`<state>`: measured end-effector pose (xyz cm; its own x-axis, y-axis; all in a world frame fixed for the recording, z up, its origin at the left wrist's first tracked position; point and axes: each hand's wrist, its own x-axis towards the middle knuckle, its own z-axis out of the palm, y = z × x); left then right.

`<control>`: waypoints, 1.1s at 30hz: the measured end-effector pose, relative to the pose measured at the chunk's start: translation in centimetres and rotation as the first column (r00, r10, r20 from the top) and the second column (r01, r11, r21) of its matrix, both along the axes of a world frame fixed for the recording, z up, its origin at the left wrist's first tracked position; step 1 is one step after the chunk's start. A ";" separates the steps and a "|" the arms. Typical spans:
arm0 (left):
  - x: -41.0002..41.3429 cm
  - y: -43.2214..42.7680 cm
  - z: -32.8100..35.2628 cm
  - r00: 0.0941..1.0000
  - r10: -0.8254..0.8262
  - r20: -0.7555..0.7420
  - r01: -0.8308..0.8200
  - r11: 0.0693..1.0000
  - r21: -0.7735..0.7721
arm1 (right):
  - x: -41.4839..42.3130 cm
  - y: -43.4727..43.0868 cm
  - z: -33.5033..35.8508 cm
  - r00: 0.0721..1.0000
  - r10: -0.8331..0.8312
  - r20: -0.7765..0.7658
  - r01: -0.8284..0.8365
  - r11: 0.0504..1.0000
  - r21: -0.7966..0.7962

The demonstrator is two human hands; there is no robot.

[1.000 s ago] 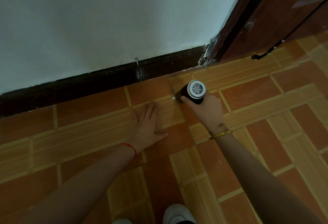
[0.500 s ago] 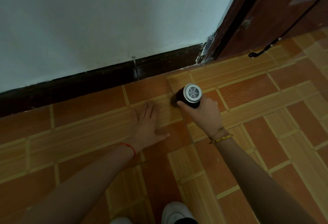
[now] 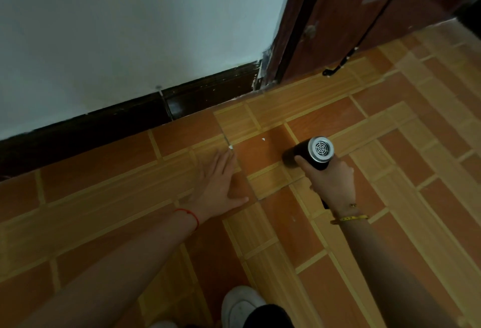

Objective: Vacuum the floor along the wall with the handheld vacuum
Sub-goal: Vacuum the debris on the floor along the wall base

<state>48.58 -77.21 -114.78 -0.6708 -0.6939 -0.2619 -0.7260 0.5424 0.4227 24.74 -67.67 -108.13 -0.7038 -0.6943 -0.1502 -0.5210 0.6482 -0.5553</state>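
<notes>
My right hand (image 3: 330, 182) grips a black handheld vacuum (image 3: 312, 154) with a round silver grille at its rear end. Its nozzle points left and down at the orange tiled floor (image 3: 260, 236), a short way out from the wall. My left hand (image 3: 217, 183) lies flat on the tiles, palm down, fingers together and pointing toward the dark skirting board (image 3: 203, 96). Two small white specks (image 3: 263, 139) lie on the tile between my left hand and the vacuum. The nozzle tip is hidden behind the vacuum's body.
A pale wall (image 3: 130, 28) rises above the skirting. A brown door and frame (image 3: 351, 20) stand at the right, with a black cable (image 3: 338, 65) running down onto the floor. My white shoe (image 3: 240, 304) shows at the bottom edge.
My right hand has carried the vacuum to the right and a little away from the wall. White specks now show where the vacuum was. My left hand stays flat on the floor.
</notes>
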 end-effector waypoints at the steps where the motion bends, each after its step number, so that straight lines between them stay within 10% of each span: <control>1: -0.3 0.1 0.0 1.000 -0.008 0.009 0.008 1.000 -0.004 | -0.3 0.5 -0.1 1.000 0.002 0.006 -0.002 1.000 0.006; 33: 3.2 -1.0 -0.2 0.991 0.128 0.044 -0.127 0.992 -0.008 | 5.3 -7.9 0.9 0.936 0.245 0.255 -0.228 0.969 -0.093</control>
